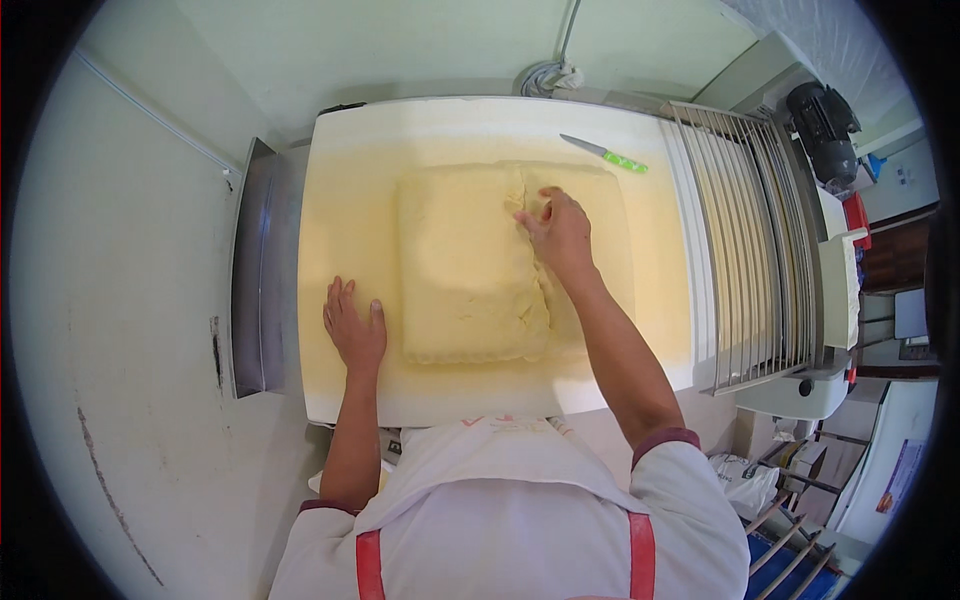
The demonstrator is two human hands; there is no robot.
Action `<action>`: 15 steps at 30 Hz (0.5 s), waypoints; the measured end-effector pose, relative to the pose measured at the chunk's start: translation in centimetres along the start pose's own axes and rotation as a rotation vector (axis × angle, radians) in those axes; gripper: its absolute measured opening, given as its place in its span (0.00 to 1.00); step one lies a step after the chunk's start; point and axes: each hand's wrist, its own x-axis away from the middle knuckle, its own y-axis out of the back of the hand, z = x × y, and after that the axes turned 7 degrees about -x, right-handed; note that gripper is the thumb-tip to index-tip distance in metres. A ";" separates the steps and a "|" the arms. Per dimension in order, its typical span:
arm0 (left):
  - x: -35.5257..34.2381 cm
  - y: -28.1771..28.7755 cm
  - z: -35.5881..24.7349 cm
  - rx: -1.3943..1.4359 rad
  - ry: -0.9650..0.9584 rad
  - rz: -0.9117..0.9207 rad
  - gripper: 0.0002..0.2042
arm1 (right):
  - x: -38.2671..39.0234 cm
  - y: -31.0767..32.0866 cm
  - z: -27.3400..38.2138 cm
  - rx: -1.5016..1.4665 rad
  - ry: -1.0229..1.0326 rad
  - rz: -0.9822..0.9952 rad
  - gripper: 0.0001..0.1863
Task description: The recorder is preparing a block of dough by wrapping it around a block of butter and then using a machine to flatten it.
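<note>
A large, thick slab of pale yellow dough (465, 265) lies on the white worktable, with a ragged, torn edge running down its right part. Beyond that edge, a flatter layer of dough (595, 290) extends to the right. My right hand (562, 232) is at the upper end of the ragged edge, its fingers curled and its thumb pressed to the dough there. To the slab's left, my left hand (356, 325) rests palm down on the tabletop, fingers spread, holding nothing. A knife (605, 153) with a green handle lies behind the slab, towards the right.
The worktable (345, 210) has a yellowish dusting on its surface. A machine with a slatted metal rack (750, 240) and a dark motor (825, 130) adjoins its right side. A metal tray-like panel (258, 270) stands at the left. Coiled grey cable (545, 77) hangs behind.
</note>
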 end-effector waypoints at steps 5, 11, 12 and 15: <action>-0.4 0.2 -0.3 0.011 -0.001 0.047 0.25 | -2.6 -2.6 -2.0 0.119 0.085 -0.060 0.11; -0.3 0.2 -0.3 0.009 0.015 0.033 0.25 | -3.4 -1.9 -1.4 0.061 0.055 -0.055 0.10; -0.3 0.3 -0.4 -0.001 0.021 0.040 0.25 | -3.7 -1.7 -1.2 0.118 0.043 -0.135 0.09; -0.5 0.3 -0.7 -0.011 0.024 0.054 0.25 | -5.2 -2.5 -2.0 0.096 0.059 -0.055 0.09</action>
